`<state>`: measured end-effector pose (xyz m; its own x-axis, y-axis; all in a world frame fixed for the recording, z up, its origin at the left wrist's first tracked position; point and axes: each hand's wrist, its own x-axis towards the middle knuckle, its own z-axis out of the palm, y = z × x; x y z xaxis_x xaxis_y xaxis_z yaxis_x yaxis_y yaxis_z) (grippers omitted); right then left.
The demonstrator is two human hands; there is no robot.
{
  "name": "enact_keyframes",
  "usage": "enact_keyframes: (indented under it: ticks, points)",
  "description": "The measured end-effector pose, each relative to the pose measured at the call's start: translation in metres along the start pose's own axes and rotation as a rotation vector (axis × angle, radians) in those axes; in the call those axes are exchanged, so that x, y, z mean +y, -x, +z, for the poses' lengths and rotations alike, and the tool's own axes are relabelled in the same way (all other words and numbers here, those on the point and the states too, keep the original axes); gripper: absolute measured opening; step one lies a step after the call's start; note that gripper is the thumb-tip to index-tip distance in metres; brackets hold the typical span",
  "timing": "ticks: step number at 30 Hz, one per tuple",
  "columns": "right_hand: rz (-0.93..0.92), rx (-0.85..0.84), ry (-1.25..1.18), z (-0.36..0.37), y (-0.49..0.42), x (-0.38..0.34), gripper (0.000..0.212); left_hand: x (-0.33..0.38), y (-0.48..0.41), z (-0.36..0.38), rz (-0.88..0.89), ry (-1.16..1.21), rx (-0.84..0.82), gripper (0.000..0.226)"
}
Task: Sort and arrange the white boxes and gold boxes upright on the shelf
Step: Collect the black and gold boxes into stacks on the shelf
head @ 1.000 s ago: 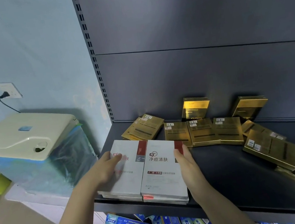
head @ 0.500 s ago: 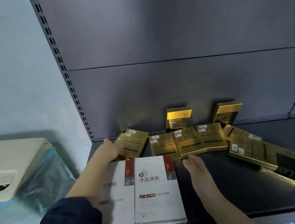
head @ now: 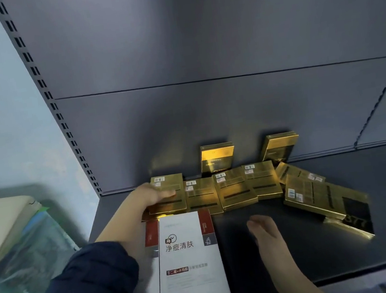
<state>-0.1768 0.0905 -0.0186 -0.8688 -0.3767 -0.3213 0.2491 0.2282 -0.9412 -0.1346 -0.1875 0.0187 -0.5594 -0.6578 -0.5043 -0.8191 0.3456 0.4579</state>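
Observation:
Two white boxes [head: 190, 261] with red corners lie flat, side by side, at the front left of the dark shelf [head: 381, 206]. Behind them several gold boxes lie flat in a row, and two gold boxes [head: 217, 159] lean upright against the back panel. My left hand [head: 148, 196] reaches over the white boxes and grips the leftmost gold box [head: 169, 198] by its left edge. My right hand [head: 264, 232] hovers open above the shelf, right of the white boxes, holding nothing.
More gold boxes [head: 317, 193] lie skewed at the right of the shelf. A perforated upright [head: 58, 115] borders the shelf on the left. Beyond it stands a cream-lidded appliance [head: 2, 227] wrapped in plastic against a pale blue wall.
My left hand left the white boxes, reached back and took hold of the leftmost gold box, turning it straighter. My right hand drew back from the gold row. The view shifted right and closer.

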Motion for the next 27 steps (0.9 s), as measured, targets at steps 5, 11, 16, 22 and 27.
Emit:
enact_keyframes:
  ticks: [5,11,16,22,27]
  points:
    - [0.0,-0.029,0.003,-0.01,-0.006,-0.001,0.022,0.014,-0.012,0.015,-0.046,-0.126,0.048,0.127]
    - [0.021,-0.052,-0.002,-0.03,-0.012,-0.001,0.018,0.031,-0.005,0.019,-0.076,-0.097,0.246,0.104]
    - [0.019,-0.085,-0.013,-0.052,-0.021,-0.002,0.011,0.047,0.004,0.016,0.056,0.174,0.456,0.052]
    - [-0.01,-0.211,-0.032,-0.062,-0.025,-0.017,0.013,0.072,0.047,0.021,0.384,0.308,0.533,0.049]
    - [0.052,-0.333,-0.212,-0.066,-0.03,-0.035,0.023,0.093,0.078,0.046,0.603,0.337,0.426,0.046]
